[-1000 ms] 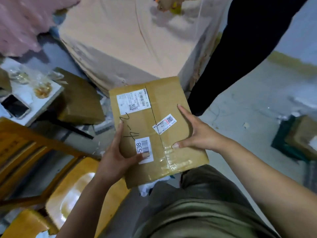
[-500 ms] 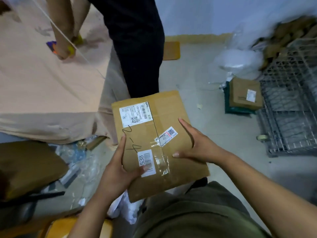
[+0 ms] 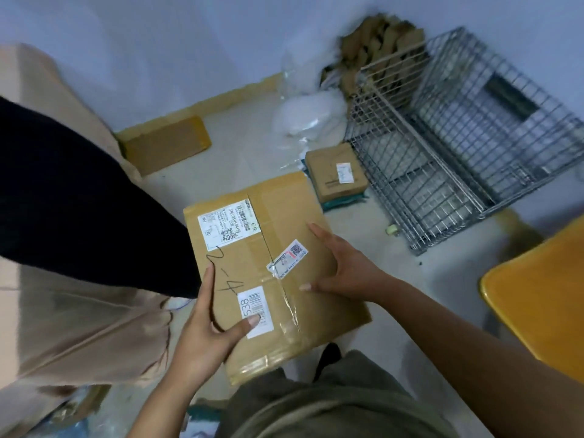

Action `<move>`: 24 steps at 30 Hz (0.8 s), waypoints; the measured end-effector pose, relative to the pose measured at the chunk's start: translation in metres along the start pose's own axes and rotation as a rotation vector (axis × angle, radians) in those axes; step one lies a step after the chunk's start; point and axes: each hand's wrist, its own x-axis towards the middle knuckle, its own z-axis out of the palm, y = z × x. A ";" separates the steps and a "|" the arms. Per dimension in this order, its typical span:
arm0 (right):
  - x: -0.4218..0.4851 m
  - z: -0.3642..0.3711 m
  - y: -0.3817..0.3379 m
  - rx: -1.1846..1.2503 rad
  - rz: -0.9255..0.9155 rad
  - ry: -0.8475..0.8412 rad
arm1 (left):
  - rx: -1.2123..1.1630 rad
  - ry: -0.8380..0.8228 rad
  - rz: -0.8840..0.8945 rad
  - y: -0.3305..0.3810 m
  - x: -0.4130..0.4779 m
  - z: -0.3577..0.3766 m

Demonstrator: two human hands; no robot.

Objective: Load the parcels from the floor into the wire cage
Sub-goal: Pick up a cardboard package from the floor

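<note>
I hold a flat brown cardboard parcel with white labels and "2-4" written on it, level in front of my body. My left hand grips its near left edge, thumb lying over the "538" label. My right hand holds its right side, thumb on top and fingers along the edge. The wire cage stands on the floor at the right, beyond the parcel. A small brown parcel lies on a green item right beside the cage's left side.
Another person in black stands close on the left, by a large beige box. A flat brown box lies by the wall. A clear plastic bag and cardboard scraps sit behind the cage. A yellow chair seat is at right.
My view has swung right while both hands kept the same hold on the parcel. The wire cage and the small parcel beside it have come into fuller view.
</note>
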 end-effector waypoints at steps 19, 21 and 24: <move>0.116 -0.138 0.043 0.194 0.304 0.380 | 0.171 -0.464 0.205 0.118 0.308 0.049; 0.132 -0.147 0.044 0.216 0.319 0.409 | 0.180 -0.503 0.208 0.128 0.337 0.051; 0.158 -0.158 0.051 0.216 0.334 0.452 | 0.201 -0.533 0.215 0.140 0.379 0.061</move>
